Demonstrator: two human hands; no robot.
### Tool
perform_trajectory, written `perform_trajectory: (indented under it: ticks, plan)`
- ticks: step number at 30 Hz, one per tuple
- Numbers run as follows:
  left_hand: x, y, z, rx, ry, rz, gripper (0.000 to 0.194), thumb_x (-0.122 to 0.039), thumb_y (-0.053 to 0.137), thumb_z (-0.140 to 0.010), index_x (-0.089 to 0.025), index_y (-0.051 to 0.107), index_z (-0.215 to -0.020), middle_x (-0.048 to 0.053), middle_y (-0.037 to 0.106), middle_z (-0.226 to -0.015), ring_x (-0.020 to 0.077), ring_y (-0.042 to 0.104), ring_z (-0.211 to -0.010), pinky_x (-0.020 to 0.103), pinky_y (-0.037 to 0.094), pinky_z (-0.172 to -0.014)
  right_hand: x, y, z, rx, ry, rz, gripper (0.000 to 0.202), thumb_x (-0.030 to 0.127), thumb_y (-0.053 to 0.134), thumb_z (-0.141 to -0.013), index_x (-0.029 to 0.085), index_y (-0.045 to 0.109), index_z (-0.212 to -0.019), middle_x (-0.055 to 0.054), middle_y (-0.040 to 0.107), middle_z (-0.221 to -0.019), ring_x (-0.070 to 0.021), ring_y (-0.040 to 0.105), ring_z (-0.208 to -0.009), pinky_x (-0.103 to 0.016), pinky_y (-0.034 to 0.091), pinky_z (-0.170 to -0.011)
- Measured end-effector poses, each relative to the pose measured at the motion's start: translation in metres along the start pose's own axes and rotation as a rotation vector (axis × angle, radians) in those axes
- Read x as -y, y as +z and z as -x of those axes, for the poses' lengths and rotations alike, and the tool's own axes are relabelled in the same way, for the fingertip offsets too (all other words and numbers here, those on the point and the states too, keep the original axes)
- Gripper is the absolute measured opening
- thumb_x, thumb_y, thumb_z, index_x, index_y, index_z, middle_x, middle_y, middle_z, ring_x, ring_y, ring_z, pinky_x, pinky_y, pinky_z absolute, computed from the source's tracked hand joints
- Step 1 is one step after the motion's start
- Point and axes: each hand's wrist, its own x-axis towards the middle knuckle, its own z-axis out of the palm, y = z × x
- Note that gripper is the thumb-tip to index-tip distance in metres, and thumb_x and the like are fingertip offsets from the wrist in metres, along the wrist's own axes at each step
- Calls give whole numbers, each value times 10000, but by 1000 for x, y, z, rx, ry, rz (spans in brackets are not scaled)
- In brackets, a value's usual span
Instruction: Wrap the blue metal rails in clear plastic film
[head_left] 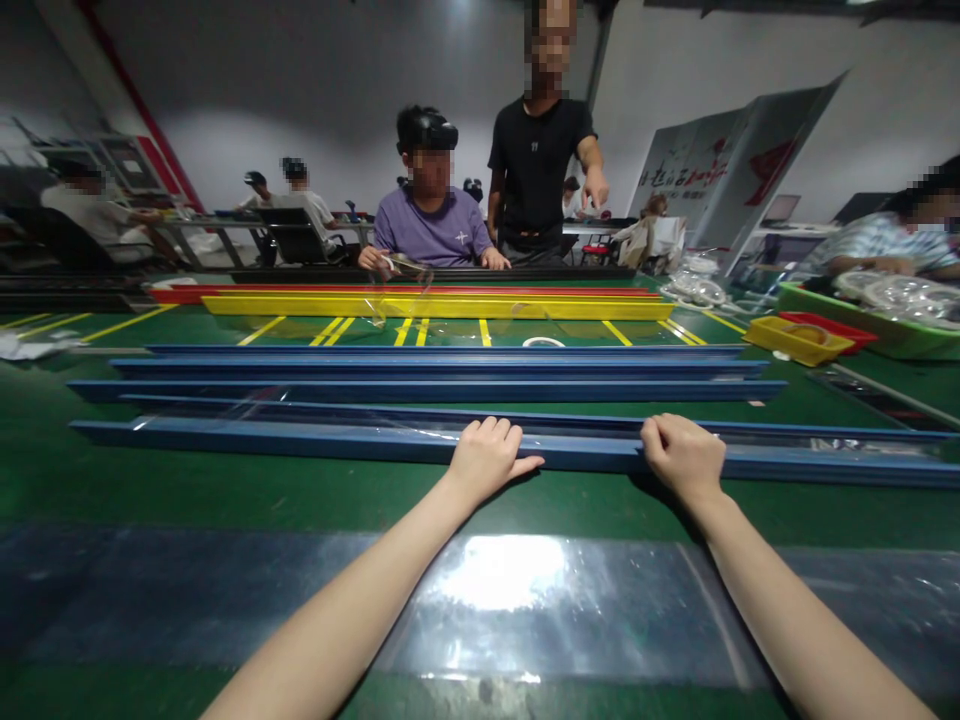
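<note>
Left hand: the left hand (pixel 486 458) lies palm down on the near edge of the nearest blue strip (pixel 300 440), fingers held together and curled over its top, thumb spread out along the near side; it presses rather than closes round anything.
Right hand: the right hand (pixel 681 455) sits further right on the same strip, knuckles up, fingers bent over the far edge and thumb tucked at the near side, pinching the strip lightly.
Nearest blue strip: long, narrow, straight, matt blue, lying flat across the green table (pixel 150 490) from left to right, just beyond the clear film sheet (pixel 525 600). A thin glossy transparent film clings along its top and wrinkles near the left hand.
Other blue strips: several more blue strips (pixel 420 368) of the same shape lie parallel behind it, close together.
Clear film sheet: a wide, shiny plastic sheet lies flat on the table under the forearms and throws back a bright glare.
Yellow strip: a long yellow strip (pixel 450 308) lies further back, with a red strip (pixel 390 291) just behind it.
Yellow tray: a shallow yellow tray (pixel 796 341) stands at the right, beside a green bin (pixel 885 338).
People: a seated person in a purple shirt (pixel 433 228) faces across the table, both hands near the far edge; a person in a black shirt (pixel 536 160) stands beside.
</note>
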Motion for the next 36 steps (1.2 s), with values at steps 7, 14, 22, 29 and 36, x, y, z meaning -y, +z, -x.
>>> perform_trajectory:
  ticks: [7,14,22,29,36]
  plan:
    - [0,2,0,-18,2,-13,437,-579,423,-760,-166,514,-653,28,543,-620,168,511,-614,282,281,-513,25,-12,-21,141,51,-135,386,313,335,-817,177,448,-474,-31,553,-518,-109,478,-515,-229,229,-483]
    - [0,3,0,-25,3,1,429,-574,433,-758,-165,515,-657,28,551,-624,166,517,-620,281,285,-514,54,-20,-33,409,15,-282,409,368,327,-833,189,460,-490,-17,557,-509,-111,458,-476,-235,200,-471]
    - [0,3,0,-6,3,11,441,-576,412,-768,-163,521,-661,33,553,-621,166,520,-620,282,294,-519,69,-8,-16,277,-208,-219,400,295,313,-849,170,526,-534,-41,586,-564,-111,495,-543,-245,235,-522]
    - [0,2,0,47,-9,23,458,-580,373,-783,-161,529,-680,49,561,-641,174,521,-638,284,292,-524,67,-5,-14,238,-227,-208,400,281,313,-853,175,533,-536,-34,567,-546,-115,479,-551,-253,245,-540]
    - [0,0,-1,69,-26,31,446,-575,393,-777,-161,537,-692,49,575,-671,179,529,-662,284,306,-531,68,-5,-14,308,-247,-201,389,287,296,-868,185,534,-578,-19,584,-591,-110,493,-583,-248,245,-547]
